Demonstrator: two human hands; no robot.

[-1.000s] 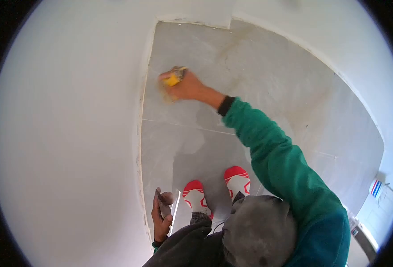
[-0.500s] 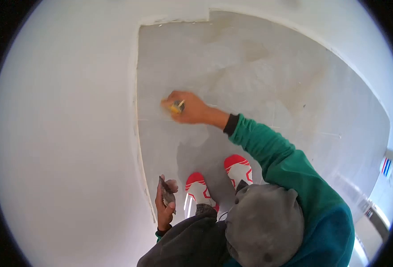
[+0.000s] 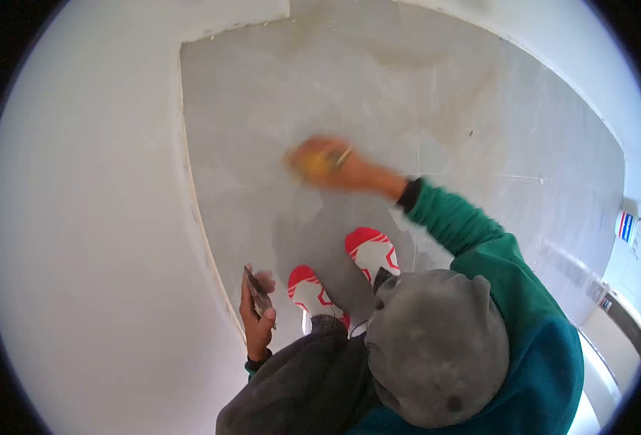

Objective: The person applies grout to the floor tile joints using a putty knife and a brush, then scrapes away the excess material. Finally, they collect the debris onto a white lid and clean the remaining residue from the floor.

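Motion blur smears your right hand (image 3: 325, 164), yet you can see it curled around a small yellow block with a grey face (image 3: 323, 161), perhaps a sanding sponge, pressed flat against the grey tiled floor (image 3: 480, 130) near its middle, just short of a thin grout line. Your arm in the green fleece sleeve (image 3: 465, 232) reaches out and down from the right, so the block's working face sits against the tile and your palm bears on its back. Your left hand (image 3: 256, 313) stays low by the foot of the white plastered wall (image 3: 95, 232), fingers wrapped about a flat dark folded sheet (image 3: 260, 297) held on edge; what the sheet is made of cannot be told. Held close to your body like that, it is clear of the working arm and off the floor. Your red-and-white shoes (image 3: 338, 279) stand on the tile between the two hands, toes toward the far end of the floor. A rough, chipped seam runs where the wall meets the floor's left edge.
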